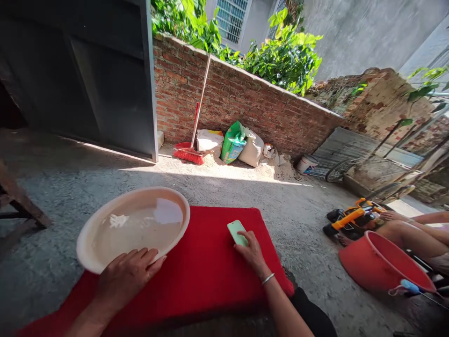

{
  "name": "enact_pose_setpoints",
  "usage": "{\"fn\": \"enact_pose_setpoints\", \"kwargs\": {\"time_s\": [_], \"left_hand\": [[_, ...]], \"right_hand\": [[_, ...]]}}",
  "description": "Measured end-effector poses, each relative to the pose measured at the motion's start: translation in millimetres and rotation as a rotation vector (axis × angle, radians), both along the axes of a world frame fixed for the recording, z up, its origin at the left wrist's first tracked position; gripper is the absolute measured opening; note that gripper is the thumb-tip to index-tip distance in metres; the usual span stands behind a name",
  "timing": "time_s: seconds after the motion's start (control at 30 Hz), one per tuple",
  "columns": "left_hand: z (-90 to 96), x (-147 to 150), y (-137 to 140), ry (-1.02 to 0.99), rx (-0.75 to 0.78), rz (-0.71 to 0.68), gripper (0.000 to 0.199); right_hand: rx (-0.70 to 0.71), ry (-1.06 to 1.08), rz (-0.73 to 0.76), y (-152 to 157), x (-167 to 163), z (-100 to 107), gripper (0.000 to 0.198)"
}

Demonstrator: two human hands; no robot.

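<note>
A wide, pale plastic basin point(164, 245) of water stands on the left part of a red cloth-covered table point(210, 281), and its left side reaches past the cloth. Something white and leaf-shaped point(118, 220) shows in the water; I cannot tell if it is a pattern or an object. My left hand point(131, 271) grips the basin's near rim, fingers over the edge and thumb outside. On the right of the cloth lies a mint-green phone point(236, 230), thin with rounded corners. My right hand point(251, 252), with a bracelet at the wrist, has its fingers closed around the phone's near end.
A red tub point(379, 262) stands right, beside another person's bare leg point(403, 234) and a yellow-black ride-on toy point(351, 220). Along the brick wall point(238, 98) are a red broom point(191, 156), a green sack point(233, 142) and a bucket point(307, 164). A wooden stool point(26, 206) is left.
</note>
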State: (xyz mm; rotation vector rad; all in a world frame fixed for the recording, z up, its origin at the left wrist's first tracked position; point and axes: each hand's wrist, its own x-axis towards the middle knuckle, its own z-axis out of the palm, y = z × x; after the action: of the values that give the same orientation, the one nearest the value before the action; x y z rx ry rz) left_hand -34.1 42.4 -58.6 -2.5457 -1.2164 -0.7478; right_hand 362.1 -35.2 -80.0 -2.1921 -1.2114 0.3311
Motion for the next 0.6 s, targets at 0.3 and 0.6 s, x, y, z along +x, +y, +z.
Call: {"fn": "enact_pose_setpoints", "kwargs": {"time_s": [0.3, 0.6], "left_hand": [[-9.1, -2, 2, -0.004, -0.025, 0.022, 0.035], [11.4, 7, -6, 0.075, -0.004, 0.056, 0.028]], "right_hand": [[-0.089, -0.039, -0.168, 46, 31, 15, 0.047], [-0.154, -0.038, -0.271, 69, 51, 38, 0.063]]}}
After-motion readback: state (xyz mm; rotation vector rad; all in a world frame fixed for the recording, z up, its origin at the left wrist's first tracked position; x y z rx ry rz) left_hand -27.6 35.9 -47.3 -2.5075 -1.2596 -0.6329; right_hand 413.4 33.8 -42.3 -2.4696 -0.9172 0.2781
